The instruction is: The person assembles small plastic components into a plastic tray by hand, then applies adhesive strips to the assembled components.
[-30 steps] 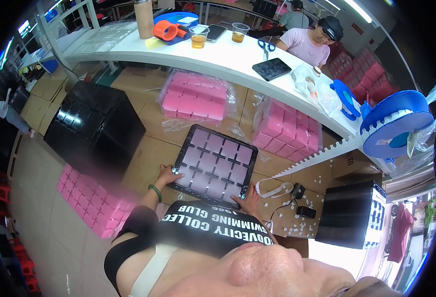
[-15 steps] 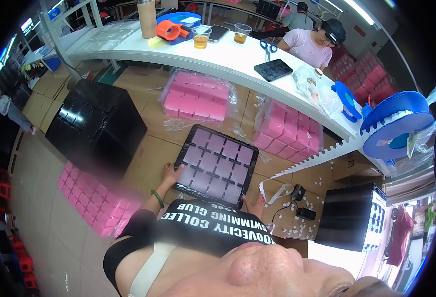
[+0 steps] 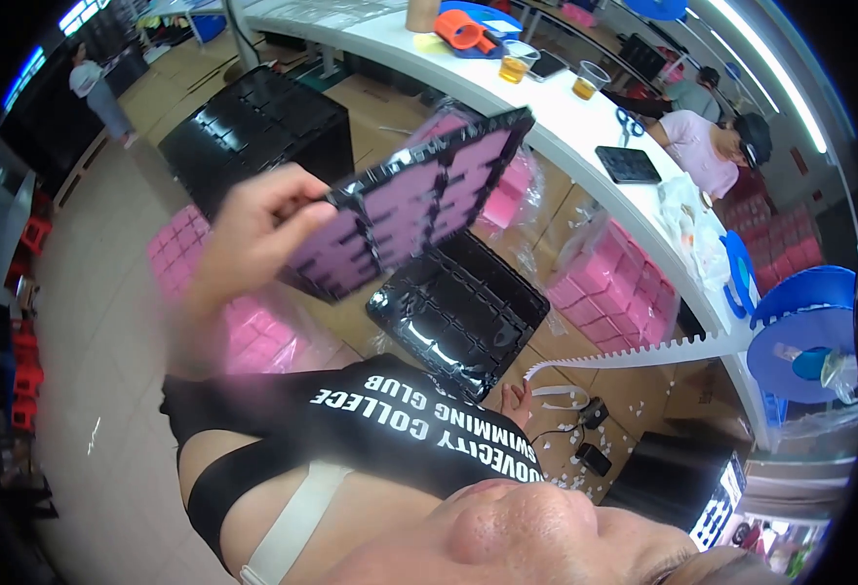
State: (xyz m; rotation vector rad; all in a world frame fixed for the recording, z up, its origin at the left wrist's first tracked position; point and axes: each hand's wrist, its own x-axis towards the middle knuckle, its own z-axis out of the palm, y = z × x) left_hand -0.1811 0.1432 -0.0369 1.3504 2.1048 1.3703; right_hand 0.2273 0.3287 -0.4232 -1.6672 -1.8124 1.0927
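My left hand (image 3: 271,219) is raised and closed on the near edge of a black plastic tray (image 3: 436,210) filled with pink-purple foam blocks. That tray is tilted up steeply in the air. Below it lies another black plastic tray (image 3: 456,327), glossy, with no foam in it. My right hand (image 3: 518,402) is low, beside the near right corner of the lower tray. Its fingers look loosely apart and nothing shows in them; most of that arm is hidden by my shirt.
A tall black tray stack (image 3: 258,132) stands at the left. Bagged pink foam blocks (image 3: 612,283) sit under the white bench (image 3: 565,122), others left of me. A toothed white strip (image 3: 634,359) runs from a blue reel (image 3: 799,341) at right. A co-worker (image 3: 707,146) is across the bench.
My left hand has lifted the foam-filled tray up and leftward, tilting it and uncovering the black tray beneath. My right hand has stayed low. The whole view has turned leftward.
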